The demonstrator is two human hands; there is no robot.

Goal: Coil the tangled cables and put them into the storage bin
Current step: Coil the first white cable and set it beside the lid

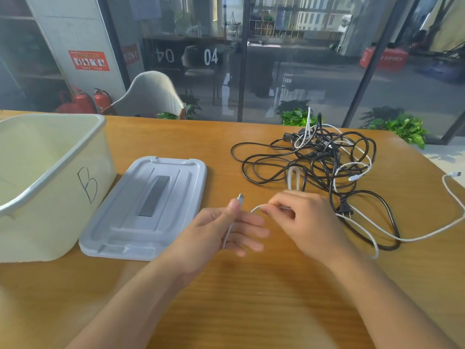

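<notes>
A tangle of black cables (312, 157) with white ones mixed in lies on the wooden table at the right. A white cable (412, 238) runs loose from the pile toward me. My left hand (221, 233) pinches its plug end under the thumb, fingers stretched out, with the connector (240, 197) sticking up. My right hand (305, 217) pinches the same cable a short way along, forming a small loop between the hands. The pale storage bin (75, 157), marked "B", stands open at the left.
The bin's grey lid (120, 222) lies flat between the bin and my hands. A black two-pin plug (344, 210) rests just right of my right hand. The table's right edge slants close behind the cable pile. A chair (151, 94) stands beyond the far edge.
</notes>
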